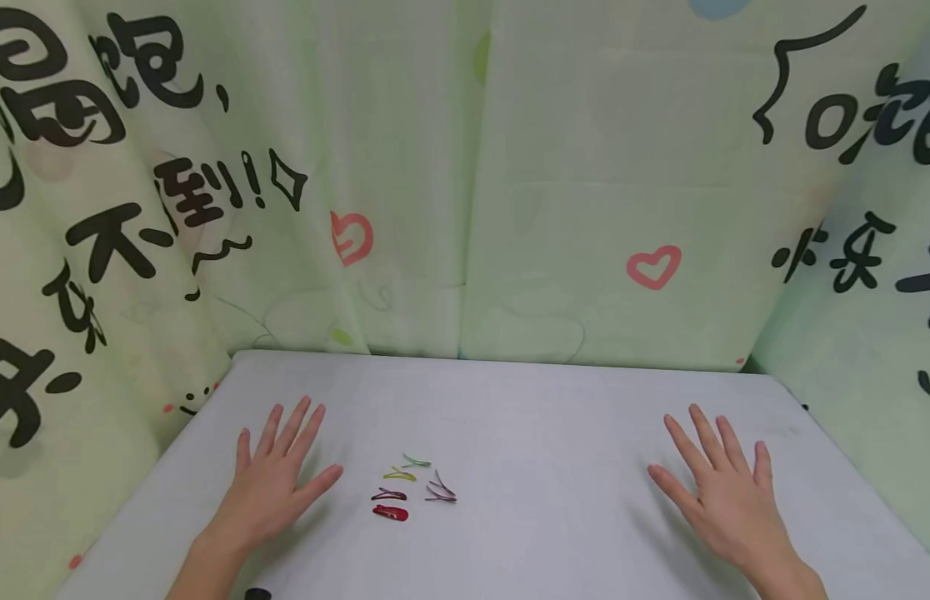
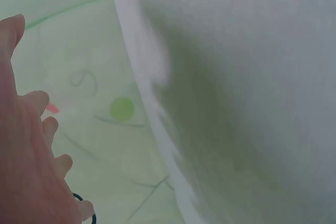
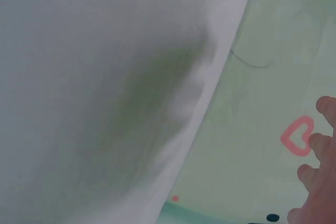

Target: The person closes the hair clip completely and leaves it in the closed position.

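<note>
- One pale green curtain [image 1: 405, 125], printed in black and pink, across the upper frame and down both sides.
- Below, from mid-frame to the bottom edge, a white worktop [image 1: 540, 467].
- Over the worktop at lower left, a left hand [image 1: 272, 487] with fingers spread apart, palm side down.
- At lower right, a right hand [image 1: 735, 504], likewise with fingers apart.
- Between both hands, nearer the left, just below and left of frame centre on the worktop: a red hair clip [image 1: 391, 513], a dark red clip [image 1: 390, 496] just above, then a yellow clip [image 1: 401, 476], a green clip [image 1: 417, 462] topmost, and pale purple clips [image 1: 446, 497] to the right, too small to count.
- At the bottom edge, left of centre, a black object [image 1: 258, 594], partly cut off.
</note>
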Motion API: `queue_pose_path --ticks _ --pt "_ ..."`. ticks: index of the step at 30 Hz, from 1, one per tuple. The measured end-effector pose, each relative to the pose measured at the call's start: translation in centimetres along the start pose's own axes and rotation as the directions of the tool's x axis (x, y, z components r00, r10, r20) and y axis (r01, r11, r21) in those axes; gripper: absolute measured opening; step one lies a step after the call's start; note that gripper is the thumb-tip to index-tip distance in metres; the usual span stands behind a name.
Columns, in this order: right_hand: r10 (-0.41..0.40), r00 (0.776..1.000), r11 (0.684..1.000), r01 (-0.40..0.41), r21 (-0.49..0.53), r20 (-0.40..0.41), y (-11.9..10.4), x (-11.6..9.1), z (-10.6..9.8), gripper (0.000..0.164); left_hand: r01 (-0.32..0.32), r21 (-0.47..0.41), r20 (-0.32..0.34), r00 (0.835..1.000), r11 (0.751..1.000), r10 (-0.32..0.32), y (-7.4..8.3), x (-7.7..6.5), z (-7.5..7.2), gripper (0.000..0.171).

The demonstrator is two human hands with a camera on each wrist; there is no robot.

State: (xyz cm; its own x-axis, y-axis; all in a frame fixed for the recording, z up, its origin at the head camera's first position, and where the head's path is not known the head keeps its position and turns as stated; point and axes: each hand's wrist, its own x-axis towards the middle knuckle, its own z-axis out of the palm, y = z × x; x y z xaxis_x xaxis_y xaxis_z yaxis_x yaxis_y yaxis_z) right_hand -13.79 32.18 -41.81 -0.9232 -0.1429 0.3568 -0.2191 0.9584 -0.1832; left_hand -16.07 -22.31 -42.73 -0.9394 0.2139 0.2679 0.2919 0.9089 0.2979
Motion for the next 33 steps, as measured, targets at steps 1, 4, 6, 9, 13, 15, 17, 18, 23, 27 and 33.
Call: queue_pose_path --ticks 1,4,6,9,13,15,17,18,23,27,33 --pt "0.003 1.0 1.0 -0.003 -0.007 0.002 0.0 0.0 0.0 0.076 -0.002 0.008 -0.003 1.0 1.0 0.002 0.0 0.0 0.0 0.084" --pt "0.009 1.0 1.0 -0.009 -0.012 0.0 0.0 -0.1 0.1 0.076 -0.004 0.027 -0.009 1.0 1.0 0.005 0.2 0.0 0.0 0.084" --pt "0.011 1.0 1.0 -0.011 -0.005 -0.008 0.0 -0.1 0.0 0.076 -0.008 0.03 -0.012 1.0 1.0 0.008 0.2 0.0 0.0 0.084" --pt "0.0 0.999 1.0 0.001 0.023 -0.042 -0.1 0.0 0.0 0.075 -0.016 0.009 -0.018 1.0 1.0 0.017 0.4 -0.1 0.1 0.082" --pt "-0.033 0.993 0.996 0.042 0.082 -0.115 -0.4 0.3 0.2 0.074 -0.059 -0.041 -0.05 0.997 0.997 0.057 0.7 -0.1 0.2 0.079" --pt "-0.055 0.986 0.991 0.074 0.115 -0.16 -0.7 0.5 0.4 0.072 -0.094 -0.064 -0.078 0.993 0.994 0.089 0.8 0.0 0.4 0.076" --pt "-0.075 0.976 0.983 0.107 0.148 -0.203 -1.1 0.7 0.7 0.071 -0.128 -0.081 -0.104 0.987 0.988 0.12 1.0 0.0 0.5 0.073" --pt "-0.084 0.971 0.979 0.122 0.161 -0.223 -1.3 0.9 0.9 0.07 -0.146 -0.089 -0.117 0.984 0.985 0.135 1.1 0.1 0.5 0.072" --pt "-0.11 0.96 0.967 0.164 0.197 -0.257 -2.6 1.4 1.5 0.067 -0.189 -0.117 -0.114 0.978 0.975 0.176 1.3 0.2 0.9 0.071" --pt "-0.112 0.96 0.96 0.171 0.224 -0.257 -3.6 1.8 1.7 0.063 -0.2 -0.135 -0.08 0.978 0.97 0.191 1.4 0.3 1.1 0.071" --pt "-0.142 0.939 0.944 0.224 0.244 -0.313 -4.9 2.4 1.9 0.06 -0.233 -0.153 -0.059 0.972 0.961 0.226 1.4 0.4 1.3 0.062"
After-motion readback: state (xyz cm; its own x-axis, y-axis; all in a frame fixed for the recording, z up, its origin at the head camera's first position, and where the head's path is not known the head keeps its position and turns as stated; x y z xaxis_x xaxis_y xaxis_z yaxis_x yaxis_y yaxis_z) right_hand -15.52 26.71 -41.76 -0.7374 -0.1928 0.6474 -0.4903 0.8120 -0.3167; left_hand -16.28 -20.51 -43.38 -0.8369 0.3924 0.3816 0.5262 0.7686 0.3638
